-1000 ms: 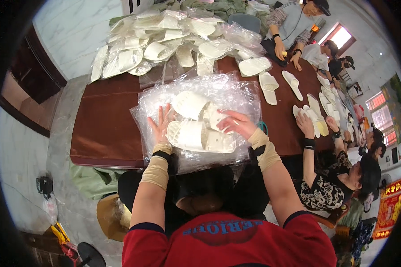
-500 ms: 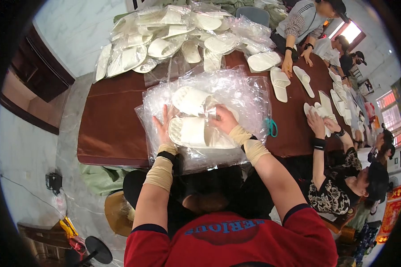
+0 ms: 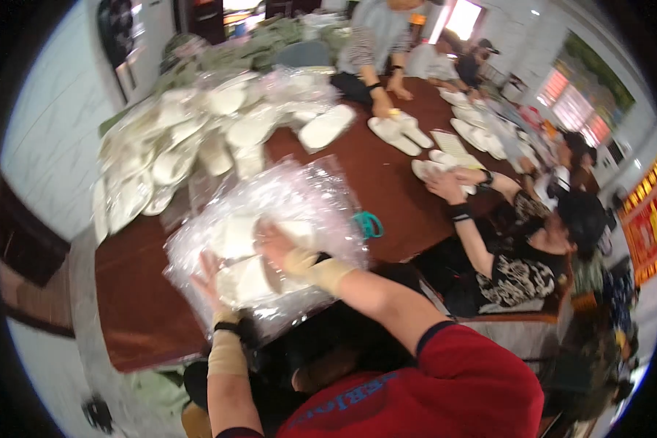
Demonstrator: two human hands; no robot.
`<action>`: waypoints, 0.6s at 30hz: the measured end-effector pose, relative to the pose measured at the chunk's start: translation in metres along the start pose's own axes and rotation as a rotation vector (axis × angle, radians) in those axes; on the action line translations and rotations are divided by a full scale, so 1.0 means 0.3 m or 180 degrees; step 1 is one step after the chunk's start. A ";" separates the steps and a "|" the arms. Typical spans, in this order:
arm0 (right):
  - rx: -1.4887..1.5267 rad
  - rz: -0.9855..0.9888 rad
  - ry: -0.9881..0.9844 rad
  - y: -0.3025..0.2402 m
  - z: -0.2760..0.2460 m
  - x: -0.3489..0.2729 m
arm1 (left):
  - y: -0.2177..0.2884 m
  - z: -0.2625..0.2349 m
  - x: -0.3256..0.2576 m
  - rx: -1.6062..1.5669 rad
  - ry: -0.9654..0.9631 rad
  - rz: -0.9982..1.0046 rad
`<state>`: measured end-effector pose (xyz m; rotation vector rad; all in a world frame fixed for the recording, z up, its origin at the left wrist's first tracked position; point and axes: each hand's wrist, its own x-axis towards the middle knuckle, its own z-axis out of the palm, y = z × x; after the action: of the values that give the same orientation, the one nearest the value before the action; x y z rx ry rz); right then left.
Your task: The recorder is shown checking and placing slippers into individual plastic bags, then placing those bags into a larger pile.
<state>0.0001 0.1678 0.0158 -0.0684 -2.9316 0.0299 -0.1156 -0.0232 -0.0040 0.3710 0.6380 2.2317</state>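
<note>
A pair of cream slippers lies side by side on a stack of clear plastic bags: a farther slipper and a nearer slipper. My left hand rests along their left ends, its fingers stretched out and apart. Over the middle of the pair is my right hand, across the straps; its fingers are smeared by motion, so their grip does not show. Whether clear film covers the slippers is hard to make out through the glare. Beige wraps and dark bands circle both my wrists.
Bagged slippers are heaped at the far left of the brown table. A teal loop lies right of the bags. Across the table, a co-worker's hand touches loose slippers; another person's hands handle slippers at the right.
The whole view has swung to the right and blurred. My right hand has shifted from the slippers' right part toward their middle. The far co-worker's two loose slippers now lie close together.
</note>
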 end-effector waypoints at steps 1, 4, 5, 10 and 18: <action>0.0413 0.0268 0.0306 -0.064 0.000 0.032 | 0.015 -0.015 -0.005 0.0011 -0.0065 -0.0042; 0.1340 0.0524 -0.0514 -0.121 -0.109 0.086 | 0.046 -0.067 -0.035 0.2642 0.0027 0.0245; 0.1783 0.0128 -0.0304 -0.104 -0.133 0.060 | 0.054 -0.081 -0.044 0.3520 0.0115 0.0338; 0.1189 0.0050 -0.1231 0.067 -0.102 -0.011 | -0.028 0.004 0.051 0.7700 0.0032 0.0812; 0.3216 0.1405 -0.1151 -0.101 -0.301 -0.046 | 0.284 -0.042 0.052 0.5155 -0.0510 0.0629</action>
<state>0.0311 0.1383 0.1019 -0.5779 -2.7693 1.6776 -0.1829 -0.0650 0.0334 1.3678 2.2582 1.3036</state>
